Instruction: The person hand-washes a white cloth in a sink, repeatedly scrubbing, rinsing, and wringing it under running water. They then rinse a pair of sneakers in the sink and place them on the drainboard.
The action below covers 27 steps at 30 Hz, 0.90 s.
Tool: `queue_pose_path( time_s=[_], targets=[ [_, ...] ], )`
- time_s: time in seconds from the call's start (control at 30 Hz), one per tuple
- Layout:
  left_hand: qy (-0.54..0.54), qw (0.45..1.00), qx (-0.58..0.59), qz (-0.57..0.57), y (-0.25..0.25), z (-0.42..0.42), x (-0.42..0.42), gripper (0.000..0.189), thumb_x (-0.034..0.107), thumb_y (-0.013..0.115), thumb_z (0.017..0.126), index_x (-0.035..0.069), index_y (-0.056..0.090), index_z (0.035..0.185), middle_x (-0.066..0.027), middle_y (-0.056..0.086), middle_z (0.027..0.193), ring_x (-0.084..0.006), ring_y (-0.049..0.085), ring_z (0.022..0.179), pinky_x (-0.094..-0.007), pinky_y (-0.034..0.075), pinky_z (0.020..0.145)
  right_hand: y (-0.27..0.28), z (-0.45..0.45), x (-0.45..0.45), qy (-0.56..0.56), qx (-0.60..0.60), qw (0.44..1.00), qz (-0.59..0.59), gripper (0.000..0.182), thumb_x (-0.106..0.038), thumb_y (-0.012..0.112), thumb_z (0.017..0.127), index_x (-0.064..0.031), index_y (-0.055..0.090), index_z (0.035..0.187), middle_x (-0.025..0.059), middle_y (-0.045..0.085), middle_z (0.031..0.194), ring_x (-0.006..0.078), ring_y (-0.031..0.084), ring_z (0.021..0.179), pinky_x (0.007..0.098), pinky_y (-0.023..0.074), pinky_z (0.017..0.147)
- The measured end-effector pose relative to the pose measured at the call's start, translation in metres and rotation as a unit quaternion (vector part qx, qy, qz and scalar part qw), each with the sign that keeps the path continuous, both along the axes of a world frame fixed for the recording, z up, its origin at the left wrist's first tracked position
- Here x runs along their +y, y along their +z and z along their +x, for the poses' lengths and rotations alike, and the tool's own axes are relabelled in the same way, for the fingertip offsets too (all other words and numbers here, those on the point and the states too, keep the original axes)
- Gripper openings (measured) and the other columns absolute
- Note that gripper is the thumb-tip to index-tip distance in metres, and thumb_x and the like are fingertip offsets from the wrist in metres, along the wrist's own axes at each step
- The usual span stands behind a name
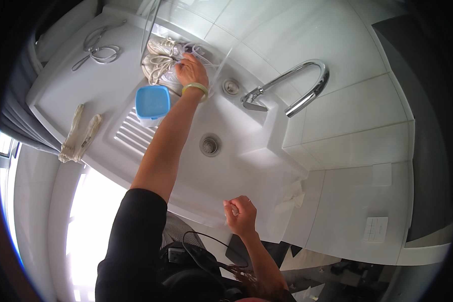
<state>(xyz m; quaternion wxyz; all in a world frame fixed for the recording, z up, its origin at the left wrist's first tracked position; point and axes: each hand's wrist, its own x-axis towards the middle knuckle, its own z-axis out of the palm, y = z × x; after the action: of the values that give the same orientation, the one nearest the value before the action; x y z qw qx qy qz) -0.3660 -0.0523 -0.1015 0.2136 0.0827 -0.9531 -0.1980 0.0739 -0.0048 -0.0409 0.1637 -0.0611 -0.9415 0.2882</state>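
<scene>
A pair of white lace-up sneakers (159,65) lies at the far left corner of the white laundry sink (196,181). My left hand (191,71), with a pale green bangle on the wrist, reaches over the nearer sneaker, fingers bent at its upper. Whether they grip it is hidden. Just beside the shoes stands a white tub with a blue lid or rim (153,102), on the ribbed washboard (134,126). Over the sink's front part is my right hand (242,215), its fingers curled around a small pale thing, mostly covered and too small to name.
A chrome gooseneck faucet (305,75) rises at the back right. The drain (210,145) lies mid-basin. On the left ledge are a coiled grey cord (104,54) and off-white sleeves or gloves (81,134). A pale cloth (292,194) hangs at the right edge.
</scene>
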Motion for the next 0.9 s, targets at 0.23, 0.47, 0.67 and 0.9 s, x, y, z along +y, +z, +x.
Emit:
queue_pose_path(
  time_s=[0.23,0.47,0.67,0.9],
  targets=[
    [-0.016,0.976,-0.169,0.134,0.036,-0.019,0.004,0.062,0.021,0.051,0.089,0.002,0.028,0.143,-0.0226,0.061,0.114,-0.0276,0.063,0.105,-0.0453,0.032,0.102,-0.002,0.013,0.016,-0.030,-0.018,0.999,0.002,0.021,-0.011,0.071,0.080,-0.0036,0.055,0.069,0.0072,0.053,0.062,0.0247,0.051,0.057,0.0351,0.0407,0.053],
    [-0.092,0.994,0.025,0.052,-0.010,-0.002,0.021,0.028,0.018,0.055,0.086,0.007,0.056,0.112,-0.0194,0.057,0.114,-0.0275,0.063,0.098,-0.0461,0.040,0.088,-0.011,0.006,0.022,-0.040,-0.033,0.998,-0.020,0.023,-0.014,0.071,0.081,-0.0065,0.054,0.067,0.0052,0.050,0.059,0.0241,0.050,0.055,0.0355,0.0394,0.050],
    [-0.094,0.995,0.032,-0.012,0.002,-0.016,0.012,0.053,0.013,0.050,0.089,0.019,0.039,0.140,-0.0249,0.044,0.132,-0.0297,0.069,0.075,-0.0483,0.048,0.079,-0.012,0.008,0.027,-0.035,-0.018,0.999,-0.003,0.021,-0.009,0.071,0.080,-0.0038,0.055,0.067,0.0069,0.051,0.060,0.0234,0.048,0.054,0.0352,0.0389,0.051],
    [-0.201,0.979,-0.020,0.024,0.009,0.043,0.024,0.065,0.013,0.051,0.089,0.007,0.023,0.147,-0.0209,0.052,0.118,-0.0335,0.069,0.077,-0.0450,0.054,0.059,-0.017,0.008,0.024,-0.028,-0.020,0.999,-0.009,0.024,-0.013,0.071,0.081,-0.0063,0.053,0.066,0.0056,0.047,0.058,0.0242,0.047,0.053,0.0352,0.0377,0.050]
  ],
)
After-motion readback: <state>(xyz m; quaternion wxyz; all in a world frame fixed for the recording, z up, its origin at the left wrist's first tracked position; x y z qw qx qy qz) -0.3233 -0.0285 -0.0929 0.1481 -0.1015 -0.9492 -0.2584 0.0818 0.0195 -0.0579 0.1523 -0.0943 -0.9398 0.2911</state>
